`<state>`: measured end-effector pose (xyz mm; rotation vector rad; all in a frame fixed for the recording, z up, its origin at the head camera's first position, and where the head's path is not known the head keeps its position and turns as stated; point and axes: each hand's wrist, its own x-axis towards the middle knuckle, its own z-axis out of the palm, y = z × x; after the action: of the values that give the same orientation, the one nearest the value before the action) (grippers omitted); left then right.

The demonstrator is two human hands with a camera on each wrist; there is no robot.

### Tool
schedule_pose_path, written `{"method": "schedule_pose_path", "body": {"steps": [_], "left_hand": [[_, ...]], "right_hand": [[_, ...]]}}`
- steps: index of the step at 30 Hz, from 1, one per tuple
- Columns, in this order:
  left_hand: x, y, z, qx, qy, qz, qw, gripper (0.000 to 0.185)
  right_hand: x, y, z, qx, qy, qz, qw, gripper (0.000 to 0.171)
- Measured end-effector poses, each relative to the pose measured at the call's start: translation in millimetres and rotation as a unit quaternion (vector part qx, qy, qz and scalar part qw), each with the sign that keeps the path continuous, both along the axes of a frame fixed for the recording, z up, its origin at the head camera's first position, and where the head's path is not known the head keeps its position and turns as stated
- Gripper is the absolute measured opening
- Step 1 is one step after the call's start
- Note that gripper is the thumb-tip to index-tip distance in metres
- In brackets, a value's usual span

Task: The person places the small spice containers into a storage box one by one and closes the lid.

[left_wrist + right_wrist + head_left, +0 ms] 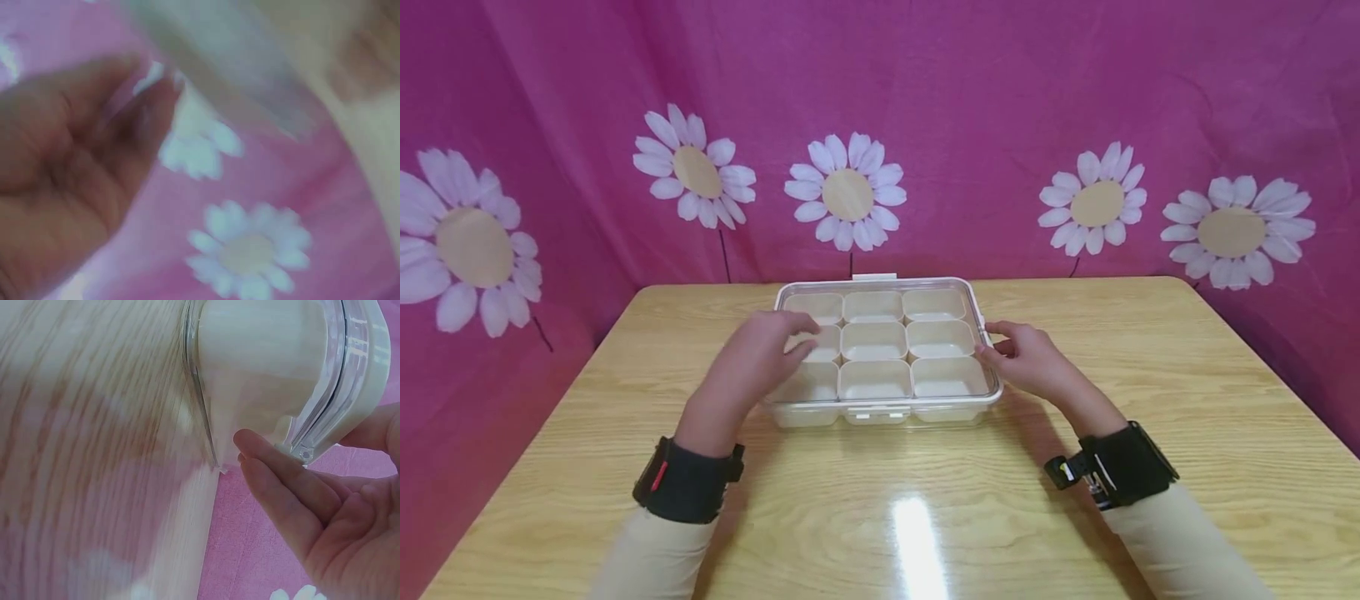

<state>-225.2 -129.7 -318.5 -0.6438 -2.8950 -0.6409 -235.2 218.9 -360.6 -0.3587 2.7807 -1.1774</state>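
Note:
A clear storage box with a white-rimmed transparent lid sits on the table. Through the lid several cream compartment cups show, in rows. My left hand is over the box's left side, fingers loosely bent and nothing between them; in the left wrist view it is blurred, apart from the box. My right hand holds the box's right edge, thumb at the lid rim. The right wrist view shows its fingers along the side wall, near a small side latch.
The wooden table extends around the box, with a bright light reflection near its front. A pink curtain with white daisies hangs behind the far edge. White latches stand at the box's front and back.

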Motion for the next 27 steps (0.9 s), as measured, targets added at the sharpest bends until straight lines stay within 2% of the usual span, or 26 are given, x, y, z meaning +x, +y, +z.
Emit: {"method": "schedule_pose_path", "body": {"steps": [2, 4, 7, 10, 12, 17, 22, 27], "left_hand": [[9.0, 17, 3.1, 0.001, -0.029, -0.069, 0.9972, 0.022], [15.7, 29, 3.3, 0.0, -0.056, -0.125, 0.9906, 0.02], [20.4, 39, 1.0, -0.007, -0.073, -0.152, 0.9857, 0.02], [21.1, 41, -3.5, -0.003, -0.075, -0.14, 0.9874, 0.022], [22.2, 41, -5.0, -0.002, -0.082, -0.119, 0.9895, 0.025], [28.1, 47, -2.4, -0.011, -0.109, -0.083, 0.9906, 0.037], [32.3, 53, 0.2, -0.02, -0.115, -0.086, 0.9894, 0.041], [34.0, 57, -2.7, -0.027, -0.112, -0.085, 0.9897, 0.044]], "right_hand": [[0.3, 0, -0.2, -0.001, -0.001, 0.001, 1.0, 0.056], [0.4, -1, -0.6, -0.003, -0.002, 0.002, 1.0, 0.057], [0.4, -1, -1.0, -0.001, -0.002, 0.002, 1.0, 0.057], [-0.1, -2, -1.3, 0.001, 0.001, 0.005, 1.0, 0.057], [-0.3, -2, -0.7, 0.003, 0.002, 0.008, 1.0, 0.057], [-1.3, -2, 1.3, 0.009, 0.006, 0.012, 1.0, 0.057], [-0.9, 0, 0.9, 0.013, 0.011, 0.011, 1.0, 0.057], [0.6, 1, -1.1, 0.01, 0.015, 0.01, 1.0, 0.056]]}}
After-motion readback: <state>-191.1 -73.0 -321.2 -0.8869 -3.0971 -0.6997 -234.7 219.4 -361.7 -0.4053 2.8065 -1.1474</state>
